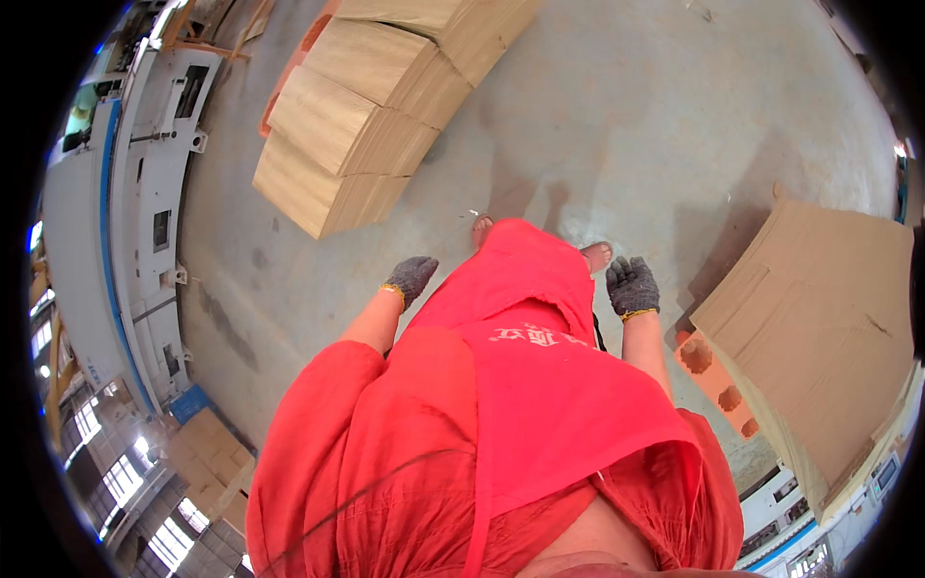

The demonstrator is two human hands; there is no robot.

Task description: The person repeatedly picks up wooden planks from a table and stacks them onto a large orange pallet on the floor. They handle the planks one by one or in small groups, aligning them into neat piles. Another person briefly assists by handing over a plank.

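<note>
My left hand [412,278], in a dark grey knitted glove with a yellow cuff, hangs beside the red apron [568,405]. It holds nothing that I can see; its fingers lie loosely extended. On the other side hangs my right hand [633,286], in a matching glove, with its fingers apart and nothing in them. The nearest thing to it on the right is a stack of brown sheets [800,332] on an orange pallet with round holes [711,371]. Ahead on the left, beyond my left hand, stand stacked bundles of thin tan sheets [352,125].
An orange pallet edge [289,77] shows behind the tan bundles. Along the left runs a long grey-white machine [145,222] with a blue stripe. Brown cartons [207,453] stand at the lower left. Concrete floor [617,116] stretches between the stacks, around my feet [597,255].
</note>
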